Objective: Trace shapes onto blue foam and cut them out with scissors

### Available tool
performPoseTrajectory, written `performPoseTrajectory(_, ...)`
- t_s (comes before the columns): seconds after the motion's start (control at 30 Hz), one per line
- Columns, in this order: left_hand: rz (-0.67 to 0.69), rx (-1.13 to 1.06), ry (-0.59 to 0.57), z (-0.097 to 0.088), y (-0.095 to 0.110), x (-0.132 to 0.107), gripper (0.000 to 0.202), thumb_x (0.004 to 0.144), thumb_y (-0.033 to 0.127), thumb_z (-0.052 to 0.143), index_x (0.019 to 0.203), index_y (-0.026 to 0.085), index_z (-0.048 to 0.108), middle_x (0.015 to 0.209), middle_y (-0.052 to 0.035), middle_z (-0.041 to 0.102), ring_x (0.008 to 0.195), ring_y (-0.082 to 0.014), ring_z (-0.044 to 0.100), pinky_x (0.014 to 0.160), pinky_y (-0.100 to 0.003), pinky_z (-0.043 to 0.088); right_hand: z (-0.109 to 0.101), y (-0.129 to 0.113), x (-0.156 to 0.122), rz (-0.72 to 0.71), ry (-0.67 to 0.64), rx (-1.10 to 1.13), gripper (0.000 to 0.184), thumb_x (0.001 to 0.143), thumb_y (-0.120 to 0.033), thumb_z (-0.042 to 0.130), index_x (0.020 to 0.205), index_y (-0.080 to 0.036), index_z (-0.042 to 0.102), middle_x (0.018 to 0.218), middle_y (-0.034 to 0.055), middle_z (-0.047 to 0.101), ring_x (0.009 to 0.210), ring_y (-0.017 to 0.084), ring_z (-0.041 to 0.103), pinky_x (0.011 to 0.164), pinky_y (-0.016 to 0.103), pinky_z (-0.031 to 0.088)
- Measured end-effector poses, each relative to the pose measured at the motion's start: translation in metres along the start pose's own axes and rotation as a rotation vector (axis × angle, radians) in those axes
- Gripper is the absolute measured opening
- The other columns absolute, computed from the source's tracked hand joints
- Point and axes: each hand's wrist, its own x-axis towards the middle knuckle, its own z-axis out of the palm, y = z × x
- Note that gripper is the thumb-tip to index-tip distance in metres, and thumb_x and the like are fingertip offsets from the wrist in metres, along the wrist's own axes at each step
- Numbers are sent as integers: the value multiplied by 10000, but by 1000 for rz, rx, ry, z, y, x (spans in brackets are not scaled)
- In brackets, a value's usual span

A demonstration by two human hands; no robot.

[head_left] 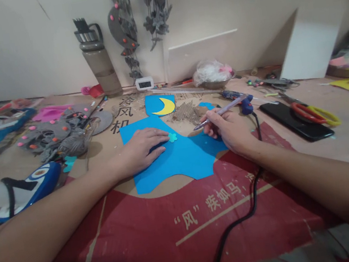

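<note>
A blue sheet with curved cut-outs along its edges lies on the cardboard. My left hand rests flat on its left part, fingers stretched out, the fingertips touching or right beside a small teal flower-shaped cutout. In my right hand is a pen, gripped between thumb and fingers, its tip pointing left just above the sheet's upper edge. Behind the sheet lies a smaller blue piece with a yellow crescent moon on it.
A glue gun lies beyond my right hand, its black cord crossing the red cardboard. Scissors lie on a black phone at right. A bottle stands behind; grey felt pieces lie at left.
</note>
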Motion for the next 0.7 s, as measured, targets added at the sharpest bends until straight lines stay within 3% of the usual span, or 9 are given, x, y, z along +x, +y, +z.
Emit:
performPoseTrajectory(0.37,16,-8,-40,-6,9,0,385,1005,376,499,1316,219,664,1394,-94,656,1334,-266,554,1152,-472,385,1,-3,-1,5,4,-9,414,869,-590,678,819,-180,693,604,-1,629,493,81,502,419,194,371)
performPoseTrajectory(0.57,-205,-107,309,-15,1,-3,311,989,378,499,1144,238,729,1230,-64,738,1165,-242,661,1066,-419,492,0,-2,0,4,0,-14,419,865,-595,677,816,-179,688,605,1,628,489,84,502,419,199,370)
performPoseTrajectory(0.7,-227,-89,352,-16,-6,-4,279,979,374,513,1052,234,743,1156,-60,760,1092,-236,683,1015,-413,520,0,-2,0,3,-2,-14,419,866,-597,676,826,-179,689,610,4,635,497,88,515,428,201,378)
